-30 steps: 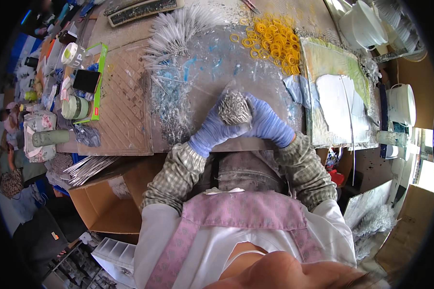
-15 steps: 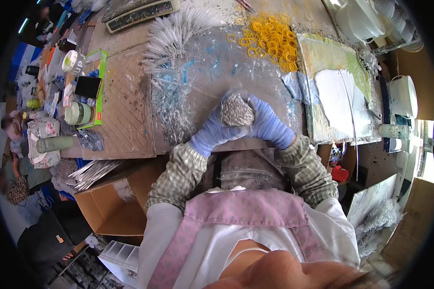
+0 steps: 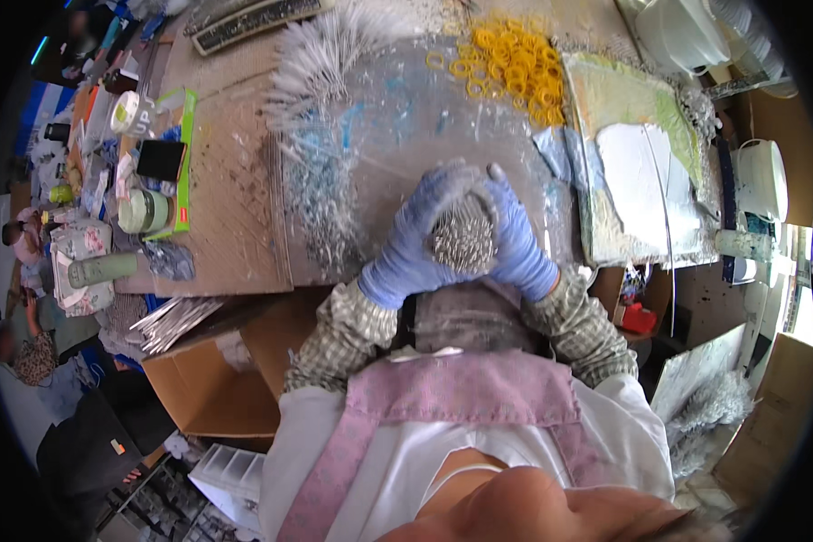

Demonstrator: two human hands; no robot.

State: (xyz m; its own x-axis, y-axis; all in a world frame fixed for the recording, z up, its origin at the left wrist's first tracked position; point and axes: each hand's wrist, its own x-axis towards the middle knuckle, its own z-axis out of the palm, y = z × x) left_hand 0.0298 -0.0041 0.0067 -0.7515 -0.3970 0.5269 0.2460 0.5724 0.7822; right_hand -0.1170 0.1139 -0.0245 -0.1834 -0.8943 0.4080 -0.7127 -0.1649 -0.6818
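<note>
At the worktable's near edge, left hand and right hand grip a thin-rod bundle between them, fingers curled around it; its long axis appears upright, neither hand nearer.

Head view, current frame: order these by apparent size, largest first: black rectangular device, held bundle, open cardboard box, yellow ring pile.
1. Open cardboard box
2. Yellow ring pile
3. Held bundle
4. Black rectangular device
</note>
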